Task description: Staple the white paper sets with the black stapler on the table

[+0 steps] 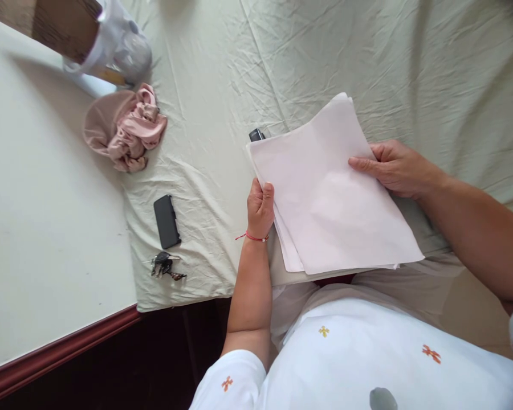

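A loose stack of blank white paper sheets (325,193) spans the space between my two hands, its sheets slightly fanned at the lower left. My left hand (260,208), with a red string bracelet at the wrist, grips the left edge, thumb on top. On the right edge, my right hand (389,168) pinches the sheets with its thumb across the top; its other fingers are partly hidden beneath. Just past the upper left corner of the paper, the end of a small black object (256,135) shows; the paper hides the rest.
Pale green wrinkled cloth (205,142) covers the surface. To the left lie a black phone-like object (167,221), a bunch of keys (166,266) and a crumpled pink cloth (132,128). A white plastic bag (130,54) and brown cardboard (47,25) stand at the upper left, by a white wall (47,199).
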Available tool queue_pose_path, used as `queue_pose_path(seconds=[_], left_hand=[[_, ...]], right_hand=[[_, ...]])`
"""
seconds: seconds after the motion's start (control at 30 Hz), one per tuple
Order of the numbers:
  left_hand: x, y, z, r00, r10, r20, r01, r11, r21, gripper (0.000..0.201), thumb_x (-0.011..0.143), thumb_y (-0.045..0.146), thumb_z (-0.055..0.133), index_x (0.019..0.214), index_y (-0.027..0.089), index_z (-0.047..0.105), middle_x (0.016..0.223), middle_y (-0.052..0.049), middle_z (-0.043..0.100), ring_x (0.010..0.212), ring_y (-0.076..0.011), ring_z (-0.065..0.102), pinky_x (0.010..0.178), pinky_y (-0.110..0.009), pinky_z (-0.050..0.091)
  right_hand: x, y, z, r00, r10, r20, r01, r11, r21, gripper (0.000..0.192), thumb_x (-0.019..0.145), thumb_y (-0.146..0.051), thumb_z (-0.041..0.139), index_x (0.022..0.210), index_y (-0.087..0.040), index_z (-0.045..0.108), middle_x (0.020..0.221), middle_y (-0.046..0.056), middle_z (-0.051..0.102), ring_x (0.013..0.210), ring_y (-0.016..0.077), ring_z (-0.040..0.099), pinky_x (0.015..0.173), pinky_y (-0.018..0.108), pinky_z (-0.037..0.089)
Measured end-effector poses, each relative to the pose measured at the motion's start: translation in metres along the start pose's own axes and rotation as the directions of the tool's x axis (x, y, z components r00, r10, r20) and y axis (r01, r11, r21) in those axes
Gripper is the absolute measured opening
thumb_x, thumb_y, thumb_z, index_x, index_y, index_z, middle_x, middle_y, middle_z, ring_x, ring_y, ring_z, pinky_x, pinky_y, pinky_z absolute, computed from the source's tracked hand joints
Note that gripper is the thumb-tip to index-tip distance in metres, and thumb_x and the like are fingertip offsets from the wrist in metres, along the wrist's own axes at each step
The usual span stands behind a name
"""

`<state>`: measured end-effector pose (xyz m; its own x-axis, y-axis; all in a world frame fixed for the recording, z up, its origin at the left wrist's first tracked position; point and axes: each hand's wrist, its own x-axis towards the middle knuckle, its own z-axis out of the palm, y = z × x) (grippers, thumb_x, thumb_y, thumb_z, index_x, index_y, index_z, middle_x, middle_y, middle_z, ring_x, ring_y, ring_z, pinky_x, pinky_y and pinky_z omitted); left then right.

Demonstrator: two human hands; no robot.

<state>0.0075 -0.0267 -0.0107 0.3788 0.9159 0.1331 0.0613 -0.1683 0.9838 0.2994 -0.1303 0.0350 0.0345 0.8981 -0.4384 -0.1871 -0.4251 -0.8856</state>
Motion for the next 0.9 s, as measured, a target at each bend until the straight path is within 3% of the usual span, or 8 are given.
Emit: queue_pose_path(seconds=[0.2,0.33,0.47,0.6,0.7,0.77,0.83,0.9], left_hand=[[0.0,0.011,0.003,1.0,-0.029,0.007,0.029,0.999,-0.016,0.046,0.092,0.053,0.074,0.126,0.023,0.072,0.126,-0.008,0.078,0.124,-0.0231,0.071,0.109,-0.033,0.055],[0.003,0.016,0.006,0.982,-0.106,-0.155,0.07,0.973,-0.22,0.049,0.086,0.057,0.08,0.125,0.027,0.074,0.134,-0.005,0.076,0.137,-0.0233,0.065,0.121,-0.035,0.049],[0.008,0.017,-0.003,0.937,-0.184,-0.298,0.062,0.924,-0.377,0.053,0.082,0.055,0.084,0.127,0.03,0.072,0.144,-0.002,0.071,0.148,-0.0223,0.055,0.126,-0.037,0.045],[0.013,0.009,-0.015,0.945,-0.185,-0.269,0.055,0.902,-0.427,0.048,0.087,0.059,0.077,0.126,0.031,0.071,0.143,-0.001,0.071,0.148,-0.0213,0.055,0.127,-0.04,0.046],[0.014,0.003,-0.014,0.966,-0.152,-0.209,0.076,0.939,-0.334,0.057,0.088,0.073,0.067,0.125,0.029,0.071,0.139,-0.004,0.073,0.146,-0.0217,0.057,0.126,-0.041,0.047],[0.013,0.002,-0.01,0.974,-0.137,-0.181,0.086,0.961,-0.262,0.062,0.09,0.078,0.06,0.127,0.03,0.07,0.138,-0.005,0.074,0.143,-0.0217,0.059,0.126,-0.042,0.048],[0.011,0.001,-0.006,0.979,-0.12,-0.167,0.08,0.97,-0.231,0.06,0.09,0.078,0.059,0.128,0.031,0.069,0.136,-0.004,0.075,0.14,-0.0214,0.062,0.124,-0.042,0.05],[0.01,0.0,-0.007,0.983,-0.104,-0.154,0.066,0.969,-0.237,0.052,0.089,0.072,0.067,0.124,0.034,0.07,0.129,-0.003,0.077,0.135,-0.0212,0.065,0.12,-0.043,0.052]], right_hand=[[0.003,0.003,0.0,0.997,-0.082,0.011,0.082,0.997,-0.006,0.037,0.084,-0.058,0.082,0.087,-0.022,0.078,0.08,0.004,0.078,0.073,0.0228,0.075,0.062,0.036,0.063],[0.0,0.001,-0.002,0.982,-0.151,0.112,0.153,0.988,-0.007,0.039,0.089,-0.06,0.076,0.105,-0.024,0.079,0.095,0.003,0.08,0.09,0.023,0.077,0.079,0.037,0.064],[-0.002,0.005,-0.008,0.955,-0.193,0.227,0.183,0.981,0.063,0.049,0.092,-0.065,0.07,0.119,-0.025,0.077,0.11,0.005,0.08,0.095,0.0211,0.076,0.082,0.033,0.062],[-0.001,0.009,-0.011,0.912,-0.285,0.295,0.255,0.957,0.139,0.055,0.087,-0.072,0.071,0.113,-0.024,0.078,0.108,0.007,0.08,0.109,0.0243,0.075,0.093,0.038,0.062],[0.0,0.011,-0.005,0.887,-0.308,0.343,0.292,0.951,0.099,0.048,0.076,-0.064,0.084,0.106,-0.027,0.079,0.107,0.005,0.08,0.114,0.0259,0.074,0.096,0.041,0.062],[0.0,0.013,0.003,0.907,-0.327,0.265,0.332,0.943,0.027,0.046,0.071,-0.053,0.092,0.108,-0.03,0.078,0.11,0.003,0.08,0.117,0.0267,0.072,0.098,0.041,0.062],[0.0,0.014,0.01,0.927,-0.361,0.097,0.366,0.93,-0.028,0.051,0.068,-0.046,0.094,0.114,-0.033,0.076,0.118,0.002,0.079,0.126,0.0275,0.069,0.104,0.043,0.061],[-0.001,0.014,0.015,0.911,-0.401,-0.092,0.399,0.916,-0.044,0.056,0.069,-0.045,0.095,0.12,-0.034,0.073,0.13,0.002,0.076,0.133,0.028,0.064,0.112,0.045,0.057]])
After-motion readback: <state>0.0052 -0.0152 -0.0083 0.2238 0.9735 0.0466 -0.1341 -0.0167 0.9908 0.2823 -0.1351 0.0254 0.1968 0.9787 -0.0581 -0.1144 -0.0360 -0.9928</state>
